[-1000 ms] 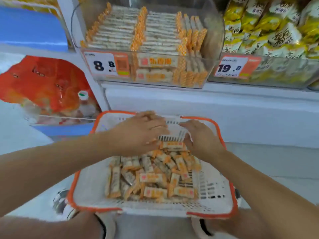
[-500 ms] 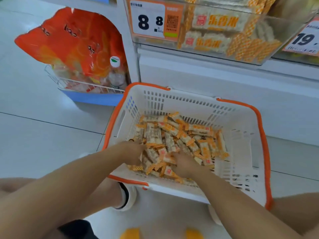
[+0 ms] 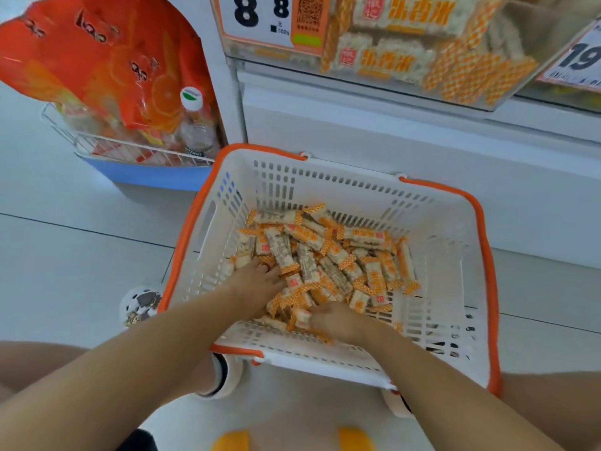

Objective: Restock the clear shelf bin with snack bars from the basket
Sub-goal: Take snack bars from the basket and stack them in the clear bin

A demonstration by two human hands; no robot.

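View nearer, 2 hands [image 3: 260, 284] [image 3: 338, 320] in basket [image 3: 455, 222]

Bare forearms, no sleeves; white shoes [image 3: 224, 375] (black trim at the ankle opening).

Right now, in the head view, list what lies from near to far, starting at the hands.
right hand → left hand → snack bars → far wall of the basket → white shelf base → clear shelf bin
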